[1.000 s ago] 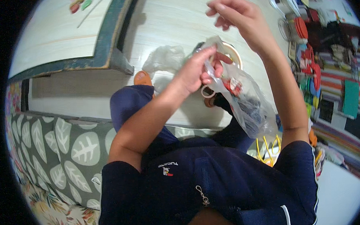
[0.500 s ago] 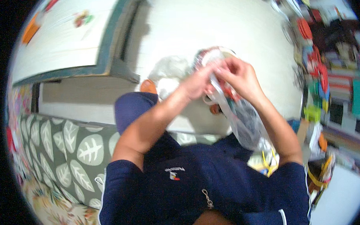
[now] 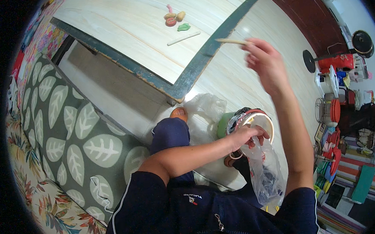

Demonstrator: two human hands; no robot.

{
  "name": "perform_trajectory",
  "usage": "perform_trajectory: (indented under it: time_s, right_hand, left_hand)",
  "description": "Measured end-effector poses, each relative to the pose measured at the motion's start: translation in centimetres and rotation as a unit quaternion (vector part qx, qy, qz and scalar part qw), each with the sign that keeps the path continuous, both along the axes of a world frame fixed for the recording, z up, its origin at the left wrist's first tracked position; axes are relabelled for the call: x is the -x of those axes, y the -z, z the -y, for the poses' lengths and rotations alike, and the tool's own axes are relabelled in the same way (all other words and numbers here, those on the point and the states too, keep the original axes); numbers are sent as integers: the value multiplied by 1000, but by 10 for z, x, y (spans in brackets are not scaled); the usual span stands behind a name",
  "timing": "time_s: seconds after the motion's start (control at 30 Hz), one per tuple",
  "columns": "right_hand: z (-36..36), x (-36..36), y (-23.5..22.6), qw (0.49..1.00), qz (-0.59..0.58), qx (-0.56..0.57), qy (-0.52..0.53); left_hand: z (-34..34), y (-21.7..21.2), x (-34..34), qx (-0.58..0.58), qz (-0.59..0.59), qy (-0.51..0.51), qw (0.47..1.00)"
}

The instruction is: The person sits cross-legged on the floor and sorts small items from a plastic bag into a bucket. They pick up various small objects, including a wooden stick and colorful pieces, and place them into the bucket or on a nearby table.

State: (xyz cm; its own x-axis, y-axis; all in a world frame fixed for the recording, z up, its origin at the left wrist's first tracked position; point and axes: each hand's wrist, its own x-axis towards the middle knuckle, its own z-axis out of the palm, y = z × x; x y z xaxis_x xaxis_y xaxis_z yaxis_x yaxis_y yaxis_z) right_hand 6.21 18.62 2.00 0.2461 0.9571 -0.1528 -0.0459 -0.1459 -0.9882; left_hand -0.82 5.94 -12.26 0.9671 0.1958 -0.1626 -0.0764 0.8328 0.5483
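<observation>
My right hand point(image 3: 265, 63) is raised near the table's corner, its fingers closed on one end of a slim tan stick point(image 3: 231, 41). The stick's other end points left, over the table's dark edge. Lower down, my left hand point(image 3: 250, 136) grips the upper part of a clear plastic bag point(image 3: 263, 166). Something dark shows through the bag's lower part, too unclear to name. Just behind that hand stands a round bin point(image 3: 272, 123) with a pale rim and a liner.
On the table point(image 3: 121, 36) lie two peanut-like pieces point(image 3: 175, 16), a red round piece point(image 3: 171, 22), a green piece point(image 3: 183, 27) and a white stick point(image 3: 184, 38). Another clear bag point(image 3: 206, 105) lies on the floor beside the bin. A leaf-patterned sofa point(image 3: 71, 134) is at left.
My hands have parted. The right has moved up and away toward the table with the stick, while the left stays on the bag. The view has shifted, showing more of the table.
</observation>
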Motion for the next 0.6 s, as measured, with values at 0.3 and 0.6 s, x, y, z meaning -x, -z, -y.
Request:
perform_trajectory:
  time_s: [0.3, 0.6]
  right_hand:
    - [-79, 64, 26, 989, 125, 17, -72]
    - [72, -34, -16, 998, -12, 9, -65]
  left_hand:
    - [-13, -4, 8, 9, -24, -8, 1000]
    - [-5, -19, 7, 74, -77, -73, 992]
